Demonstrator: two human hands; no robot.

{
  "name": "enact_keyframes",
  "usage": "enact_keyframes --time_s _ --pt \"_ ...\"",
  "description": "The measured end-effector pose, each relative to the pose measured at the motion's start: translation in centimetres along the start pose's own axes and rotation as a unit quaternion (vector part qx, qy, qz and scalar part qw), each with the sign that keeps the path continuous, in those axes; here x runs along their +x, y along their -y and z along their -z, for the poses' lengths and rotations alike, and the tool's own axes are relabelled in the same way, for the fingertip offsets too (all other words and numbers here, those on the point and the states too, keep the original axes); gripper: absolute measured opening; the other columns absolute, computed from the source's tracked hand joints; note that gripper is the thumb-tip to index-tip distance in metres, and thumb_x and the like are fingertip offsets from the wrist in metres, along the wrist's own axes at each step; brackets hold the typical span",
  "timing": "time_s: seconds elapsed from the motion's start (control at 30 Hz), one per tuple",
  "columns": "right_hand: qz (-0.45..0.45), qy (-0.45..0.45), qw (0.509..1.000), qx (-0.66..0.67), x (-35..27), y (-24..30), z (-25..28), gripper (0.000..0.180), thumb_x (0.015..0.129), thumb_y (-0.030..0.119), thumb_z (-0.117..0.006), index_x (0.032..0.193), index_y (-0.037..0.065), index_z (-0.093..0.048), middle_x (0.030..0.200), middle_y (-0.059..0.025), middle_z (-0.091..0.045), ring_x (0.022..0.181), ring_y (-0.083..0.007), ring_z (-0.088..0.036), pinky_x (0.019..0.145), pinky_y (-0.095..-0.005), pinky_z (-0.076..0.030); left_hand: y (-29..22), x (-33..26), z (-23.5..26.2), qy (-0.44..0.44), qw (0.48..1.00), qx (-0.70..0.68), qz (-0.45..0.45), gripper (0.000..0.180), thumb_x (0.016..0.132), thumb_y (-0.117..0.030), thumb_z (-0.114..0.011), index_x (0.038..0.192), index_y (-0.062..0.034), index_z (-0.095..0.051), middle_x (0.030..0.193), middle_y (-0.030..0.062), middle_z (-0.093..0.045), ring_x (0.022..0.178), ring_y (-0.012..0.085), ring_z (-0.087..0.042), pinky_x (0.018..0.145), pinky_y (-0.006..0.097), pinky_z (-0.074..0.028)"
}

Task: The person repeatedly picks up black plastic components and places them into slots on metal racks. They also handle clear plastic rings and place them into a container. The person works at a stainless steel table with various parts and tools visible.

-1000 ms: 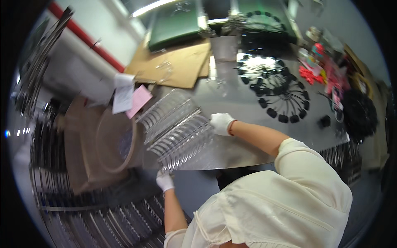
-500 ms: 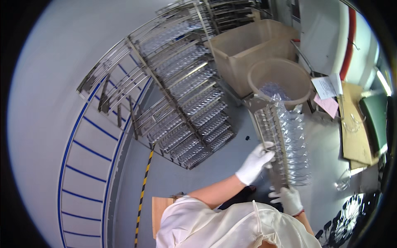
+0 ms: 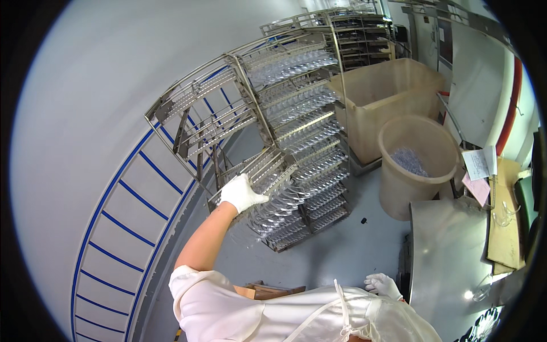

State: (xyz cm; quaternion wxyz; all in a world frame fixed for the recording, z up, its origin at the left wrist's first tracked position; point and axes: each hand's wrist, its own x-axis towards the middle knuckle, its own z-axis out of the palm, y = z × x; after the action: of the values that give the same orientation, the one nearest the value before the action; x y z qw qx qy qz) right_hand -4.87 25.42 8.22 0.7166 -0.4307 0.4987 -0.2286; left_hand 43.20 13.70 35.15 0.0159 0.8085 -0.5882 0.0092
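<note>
My left hand (image 3: 241, 194), in a white glove, grips the near end of a metal tray (image 3: 268, 166) at the left part of the wheeled rack (image 3: 250, 97). Clear curved plastic pieces (image 3: 279, 208) hang in a row along the tray's right side. The tray sits tilted against the rack; whether it rests on the rails is hidden. Close to my body at the lower right, my gloved right hand (image 3: 383, 286) is empty, its fingers loosely bent and apart, near the steel table (image 3: 444, 251).
More loaded trays (image 3: 310, 114) fill the rack's right column. Behind stand a large tan bin (image 3: 393, 85) and a round tub (image 3: 393, 194) with small clear bits inside. Papers (image 3: 478, 165) and cardboard (image 3: 501, 228) lie at the right. A dark scrap (image 3: 363, 220) is on the floor.
The tray, held in both hands over the steel table before, is now at the rack on the left in my left hand alone. My right hand has let go and drawn back.
</note>
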Motion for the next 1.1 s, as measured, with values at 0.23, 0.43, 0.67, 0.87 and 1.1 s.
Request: enact_keyframes --time_s 0.23,0.43,0.67,0.87,1.1 --pt "-0.019 -0.049 0.996 -0.069 3.6 3.6 -3.9 0.029 0.102 0.013 -0.053 0.124 -0.003 -0.062 0.112 -0.0117 -0.071 0.087 -0.0147 -0.068 0.075 -0.0283 -0.056 4.1 5.5 0.4 0.003 0.998 0.024 -0.051 0.083 0.061 -0.064 -0.085 0.107 0.0018 -0.065 0.105 0.0213 -0.070 0.101 0.0345 -0.070 0.089 0.041 -0.056" --pt "-0.009 -0.059 0.984 -0.169 7.1 2.6 -4.3 0.034 0.100 0.018 -0.055 0.124 -0.005 -0.064 0.108 -0.0135 -0.073 0.089 -0.0166 -0.071 0.082 -0.0310 -0.057 5.3 5.6 -0.7 -0.029 0.996 0.019 -0.078 0.083 0.061 -0.066 -0.085 0.108 0.0000 -0.065 0.107 0.0217 -0.069 0.101 0.0352 -0.070 0.087 0.042 -0.056" --pt "-0.014 -0.004 0.982 -0.189 10.3 -1.0 -3.0 0.031 0.099 0.020 -0.059 0.120 -0.001 -0.069 0.100 -0.0072 -0.076 0.090 -0.0129 -0.071 0.084 -0.0308 -0.056 6.9 4.7 0.1 -0.006 0.992 0.029 -0.124 0.083 0.060 -0.067 -0.085 0.108 -0.0019 -0.066 0.099 0.0175 -0.068 0.099 0.0328 -0.068 0.088 0.041 -0.055" --pt "-0.020 -0.004 0.985 -0.173 12.0 -1.6 -2.9 0.028 0.099 0.022 -0.062 0.116 0.001 -0.070 0.093 -0.0020 -0.074 0.082 -0.0092 -0.066 0.077 -0.0283 -0.054 9.7 7.5 -1.6 -0.029 0.986 0.020 -0.162 0.082 0.061 -0.063 -0.086 0.113 -0.0042 -0.064 0.106 0.0173 -0.067 0.105 0.0332 -0.067 0.092 0.043 -0.054" --pt "-0.012 0.002 0.975 -0.222 13.3 -2.4 -2.7 0.028 0.098 0.024 -0.062 0.113 0.002 -0.071 0.088 -0.0009 -0.074 0.077 -0.0105 -0.067 0.074 -0.0296 -0.054 13.1 17.4 -5.5 -0.158 0.986 -0.049 -0.026 0.095 0.065 -0.035 -0.093 0.143 -0.0021 -0.050 0.141 0.0255 -0.055 0.130 0.0380 -0.055 0.106 0.046 -0.049"
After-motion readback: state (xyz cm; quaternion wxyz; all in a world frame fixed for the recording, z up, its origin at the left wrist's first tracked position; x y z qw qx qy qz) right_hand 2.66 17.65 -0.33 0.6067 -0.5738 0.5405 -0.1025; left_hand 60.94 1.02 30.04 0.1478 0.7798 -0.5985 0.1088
